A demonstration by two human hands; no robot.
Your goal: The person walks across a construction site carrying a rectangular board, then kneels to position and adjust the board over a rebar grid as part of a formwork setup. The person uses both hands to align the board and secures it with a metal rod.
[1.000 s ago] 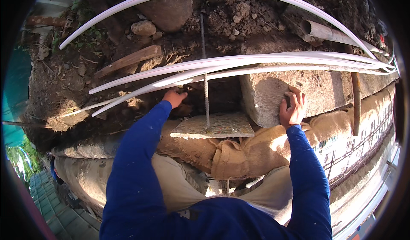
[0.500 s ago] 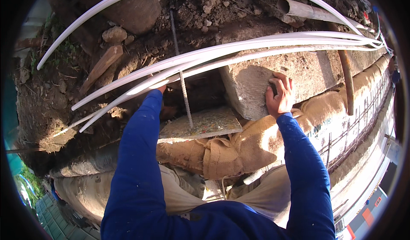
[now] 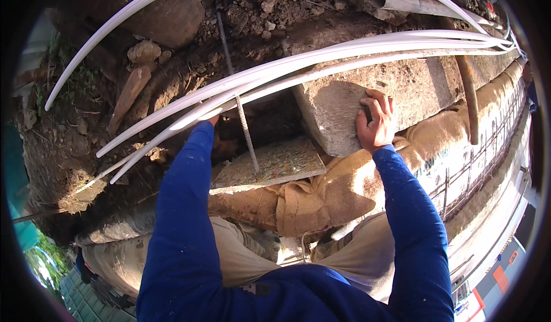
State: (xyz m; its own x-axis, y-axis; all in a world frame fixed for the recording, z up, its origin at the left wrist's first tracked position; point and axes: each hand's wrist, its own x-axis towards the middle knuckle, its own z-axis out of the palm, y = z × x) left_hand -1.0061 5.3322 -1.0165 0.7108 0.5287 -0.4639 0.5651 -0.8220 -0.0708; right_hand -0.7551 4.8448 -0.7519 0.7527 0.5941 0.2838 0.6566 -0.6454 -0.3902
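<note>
My right hand [image 3: 377, 121] lies on top of a large rough concrete slab [image 3: 336, 112], its fingers spread and bent a little against the surface. Farther left, my left hand [image 3: 213, 120] reaches beneath several white plastic pipes [image 3: 275, 68]. Those pipes and the shade cover its fingers, so what it touches there is hidden. Between my arms a thin speckled board [image 3: 272, 164] lies tilted at the edge of a dark gap. A steel reinforcing bar [image 3: 244, 124] crosses under the pipes and comes down to the board.
Brown burlap [image 3: 321, 198] is draped along the edge nearest me. A rusty bar [image 3: 468, 101] slants over the slab on the right, above a steel mesh [image 3: 482, 161]. Beyond lie loose soil, a stone [image 3: 143, 51], a broken wood piece [image 3: 131, 95] and a grey pipe [image 3: 410, 5].
The view has shifted and turned slightly. My right hand stays on the slab, and my left hand remains under the pipes. Nothing else has visibly moved.
</note>
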